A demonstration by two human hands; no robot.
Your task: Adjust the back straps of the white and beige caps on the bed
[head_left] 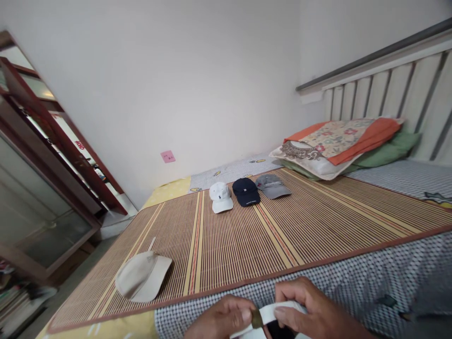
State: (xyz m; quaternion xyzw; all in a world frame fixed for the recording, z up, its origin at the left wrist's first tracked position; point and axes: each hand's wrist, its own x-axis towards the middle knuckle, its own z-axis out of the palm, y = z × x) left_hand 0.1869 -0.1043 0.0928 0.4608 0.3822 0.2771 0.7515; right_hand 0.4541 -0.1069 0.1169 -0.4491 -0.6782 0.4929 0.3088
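Observation:
At the bottom of the head view, a white cap (291, 305) is partly cut off by the frame edge. Its back strap carries a brass-coloured buckle (257, 318), and a dark inside shows below the strap. My left hand (224, 319) pinches the strap at the buckle. Thumb and fingers of my right hand (312, 308) grip the white strap to the right of it. Both hands are over the near edge of the bed.
A woven mat (226, 249) covers the bed. On it are a beige cap (136, 275) at near left and, further back, a white cap (219, 193), a navy cap (245, 190) and a grey cap (271, 185) side by side. Pillows (339, 141) lie by the headboard (381, 89).

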